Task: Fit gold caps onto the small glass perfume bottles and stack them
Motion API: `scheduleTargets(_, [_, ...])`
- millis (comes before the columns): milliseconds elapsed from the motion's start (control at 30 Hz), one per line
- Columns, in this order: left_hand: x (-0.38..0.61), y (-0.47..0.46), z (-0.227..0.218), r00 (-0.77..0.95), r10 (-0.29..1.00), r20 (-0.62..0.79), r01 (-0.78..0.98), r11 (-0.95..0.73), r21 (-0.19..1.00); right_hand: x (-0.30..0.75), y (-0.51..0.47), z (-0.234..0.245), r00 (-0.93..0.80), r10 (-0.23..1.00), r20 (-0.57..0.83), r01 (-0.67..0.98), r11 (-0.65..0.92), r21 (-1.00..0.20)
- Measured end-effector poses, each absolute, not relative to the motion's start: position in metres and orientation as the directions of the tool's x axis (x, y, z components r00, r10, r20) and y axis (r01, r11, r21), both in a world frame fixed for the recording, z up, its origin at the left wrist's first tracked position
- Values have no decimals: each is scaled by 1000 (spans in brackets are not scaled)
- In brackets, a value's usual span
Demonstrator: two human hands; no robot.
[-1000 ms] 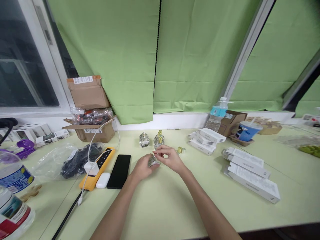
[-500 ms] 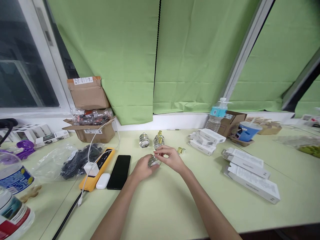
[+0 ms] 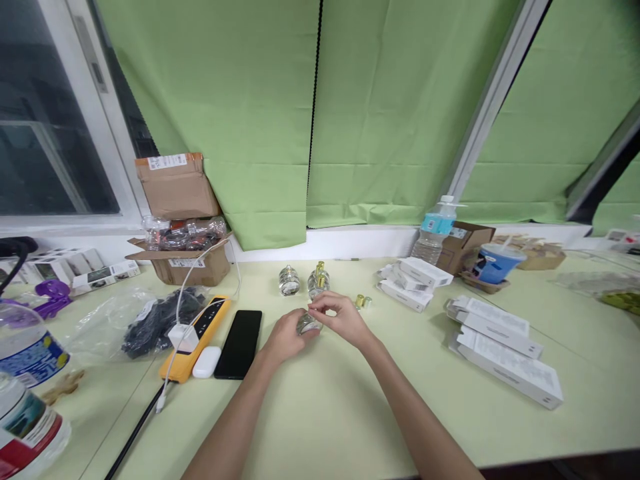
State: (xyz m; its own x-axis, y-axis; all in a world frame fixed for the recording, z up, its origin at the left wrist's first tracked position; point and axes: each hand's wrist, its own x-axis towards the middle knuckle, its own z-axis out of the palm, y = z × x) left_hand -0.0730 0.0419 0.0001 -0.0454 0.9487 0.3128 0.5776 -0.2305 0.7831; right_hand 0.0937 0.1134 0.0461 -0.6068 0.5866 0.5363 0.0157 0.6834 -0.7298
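Observation:
My left hand (image 3: 287,338) is wrapped round a small ribbed glass bottle (image 3: 307,323), holding it at the table top. Thumb and forefinger of my right hand (image 3: 344,320) are pinched together at the bottle's top; whatever lies between them is too small to make out. Just behind stand two similar bottles: one ribbed bottle (image 3: 289,281) on the left, and another (image 3: 319,283) with gold-coloured pieces (image 3: 321,272) at its top. Right of my right hand lie small gold caps (image 3: 360,301).
A black phone (image 3: 239,344), a white earbud case (image 3: 207,362) and an orange power strip (image 3: 197,338) lie to the left. White boxes (image 3: 505,360), a water bottle (image 3: 434,233) and a blue cup (image 3: 497,261) are on the right. An open carton (image 3: 187,267) stands behind.
Almost nothing differs. Both hands stay at the bottle, with the right fingertips still pinched at its top; the view has shifted very slightly.

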Motion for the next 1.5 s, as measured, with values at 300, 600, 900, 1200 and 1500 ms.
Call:
scheduleTargets(300, [-73,44,-3,-23,935,355,586,-275,763,95,112,47,-620,556,553,22,717,-696])
scheduleTargets(600, [-75,44,-7,-22,929,369,623,-276,732,97,107,52,-599,562,570,52,738,-673])
scheduleTargets(900, [-76,47,-11,-56,925,376,685,-239,689,137,145,51,-97,879,466,650,411,-639])
scheduleTargets(1200, [-77,48,-10,-46,928,370,683,-241,690,145,157,34,-33,985,167,946,84,-312])
scheduleTargets(1500, [-77,48,-10,-58,928,368,656,-242,715,147,156,33,-48,962,269,935,138,-326])
